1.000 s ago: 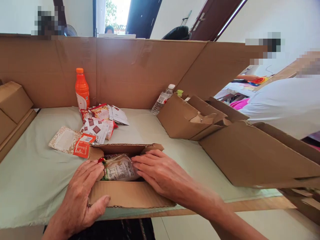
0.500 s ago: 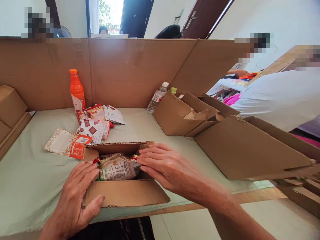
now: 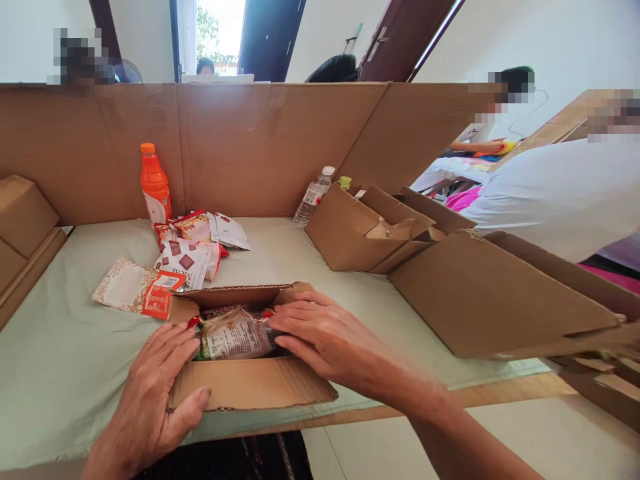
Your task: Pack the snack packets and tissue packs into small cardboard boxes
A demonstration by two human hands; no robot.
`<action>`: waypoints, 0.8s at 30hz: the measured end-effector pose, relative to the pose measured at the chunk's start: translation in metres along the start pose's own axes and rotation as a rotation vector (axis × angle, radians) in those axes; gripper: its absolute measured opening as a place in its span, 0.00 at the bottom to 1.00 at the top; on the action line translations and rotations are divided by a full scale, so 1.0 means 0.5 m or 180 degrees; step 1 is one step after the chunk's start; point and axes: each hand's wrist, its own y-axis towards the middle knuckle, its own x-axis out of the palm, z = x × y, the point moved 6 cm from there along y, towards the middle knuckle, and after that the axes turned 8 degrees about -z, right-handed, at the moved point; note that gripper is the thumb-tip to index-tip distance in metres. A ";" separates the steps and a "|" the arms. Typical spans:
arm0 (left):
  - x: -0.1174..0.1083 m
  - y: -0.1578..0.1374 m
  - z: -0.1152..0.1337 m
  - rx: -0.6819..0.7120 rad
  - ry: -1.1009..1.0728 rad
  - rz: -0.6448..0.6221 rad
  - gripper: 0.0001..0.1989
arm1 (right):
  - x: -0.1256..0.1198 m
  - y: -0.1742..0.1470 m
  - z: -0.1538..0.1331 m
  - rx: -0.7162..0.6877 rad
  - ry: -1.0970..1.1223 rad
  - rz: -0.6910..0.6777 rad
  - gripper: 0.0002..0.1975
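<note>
An open cardboard box (image 3: 250, 387) sits at the near edge of the cloth-covered table, its front flap folded outward. Inside lies a clear plastic food packet (image 3: 239, 337) with printed text, over other packets that are mostly hidden. My left hand (image 3: 157, 380) rests along the box's left side, fingers stretched out and thumb over the front flap. Over the right side lies my right hand (image 3: 320, 333), fingers extended and their tips at the packet's right end. Neither hand is wrapped round anything. Small red bits of wrapping show beside the fingertips of both hands.
Beyond the box lie several snack packets (image 3: 193, 243) and a flat orange-and-white pouch (image 3: 133, 287). An orange bottle (image 3: 155, 187) and a clear water bottle (image 3: 313, 198) stand by the cardboard wall (image 3: 270, 147). Open cartons (image 3: 480, 293) occupy the right side. Other people sit beyond.
My right hand has shifted slightly left and inward over the packet's right end. The left hand stays nearly in place. A co-worker's hand at the far right has moved, and something yellow now shows there.
</note>
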 end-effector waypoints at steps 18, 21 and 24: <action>0.005 -0.003 -0.003 0.0005 0.0040 -0.0089 0.22 | -0.038 0.012 0.044 0.0451 -0.0352 -0.0103 0.23; 0.005 -0.001 -0.002 -0.0008 0.0098 -0.0126 0.22 | -0.041 -0.018 0.054 0.0453 -0.0287 0.0137 0.23; 0.005 0.000 -0.001 0.0028 0.0109 -0.0163 0.22 | -0.039 -0.057 0.064 0.0517 -0.0021 0.0586 0.17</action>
